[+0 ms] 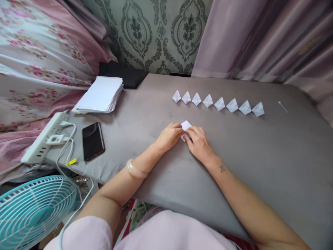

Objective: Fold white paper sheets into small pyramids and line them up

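Between my two hands is a small piece of folded white paper (186, 125), its pointed top showing beyond my fingers and a bit of its lower edge below them. My left hand (170, 136) grips its left side with the fingers closed. From the right, my right hand (199, 141) pinches the same paper, thumb low and fingers on top. Much of the paper is hidden under the fingers. Farther back, several folded white paper shapes (207, 100) stand in a slanting row on the grey cloth surface (260, 166).
A stack of white paper (100, 93) lies at the left, a black folded item (130, 74) behind it. Nearer are a phone (93, 141), a power strip (44, 140) with white cables, and a turquoise fan (39, 215). A thin white stick (283, 107) lies far right.
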`<state>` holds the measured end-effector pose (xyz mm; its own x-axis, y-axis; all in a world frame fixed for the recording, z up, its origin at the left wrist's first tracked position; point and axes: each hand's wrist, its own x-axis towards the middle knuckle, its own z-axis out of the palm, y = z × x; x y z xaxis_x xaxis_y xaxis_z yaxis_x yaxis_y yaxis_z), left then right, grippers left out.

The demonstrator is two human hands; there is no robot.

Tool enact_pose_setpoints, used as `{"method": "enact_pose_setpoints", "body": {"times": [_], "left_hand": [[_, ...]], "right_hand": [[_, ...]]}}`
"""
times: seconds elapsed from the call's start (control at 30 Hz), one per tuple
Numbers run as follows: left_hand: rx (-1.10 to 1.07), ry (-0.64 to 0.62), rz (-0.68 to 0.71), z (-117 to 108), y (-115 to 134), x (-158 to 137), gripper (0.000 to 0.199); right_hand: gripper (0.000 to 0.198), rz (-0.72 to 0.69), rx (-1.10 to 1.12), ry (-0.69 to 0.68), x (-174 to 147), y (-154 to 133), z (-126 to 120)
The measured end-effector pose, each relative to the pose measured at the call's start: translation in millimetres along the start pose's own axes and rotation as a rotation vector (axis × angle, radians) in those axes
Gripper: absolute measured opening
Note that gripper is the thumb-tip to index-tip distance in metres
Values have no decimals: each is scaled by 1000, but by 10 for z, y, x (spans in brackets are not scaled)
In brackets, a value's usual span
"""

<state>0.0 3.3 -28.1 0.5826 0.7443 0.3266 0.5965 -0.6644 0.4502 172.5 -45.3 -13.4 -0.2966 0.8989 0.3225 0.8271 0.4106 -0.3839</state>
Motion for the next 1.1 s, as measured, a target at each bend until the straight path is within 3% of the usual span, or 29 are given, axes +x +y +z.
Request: {"method": "enact_pose_setpoints", "body": {"times": [0.2,0.4,0.63,0.9,1.1], "left_hand": [[-13,-23,-7,-65,36,-63,32],[90,-48,11,-72,77,-27,31],[195,-104,27,-71,104,-4,35],[162,-120,57,-88,99,75,32],[105,-107,57,-82,67,85,30]], "right_hand": [[43,-43,-192,-165,-88,-149,-56],[50,-18,-267,-198,-99,-303,-88],[56,54,-243,-145,-140,-282,-72],[56,34,-247,-144,-122,-259,-90],[39,12,-169,-189,-68,-75,-215]]}}
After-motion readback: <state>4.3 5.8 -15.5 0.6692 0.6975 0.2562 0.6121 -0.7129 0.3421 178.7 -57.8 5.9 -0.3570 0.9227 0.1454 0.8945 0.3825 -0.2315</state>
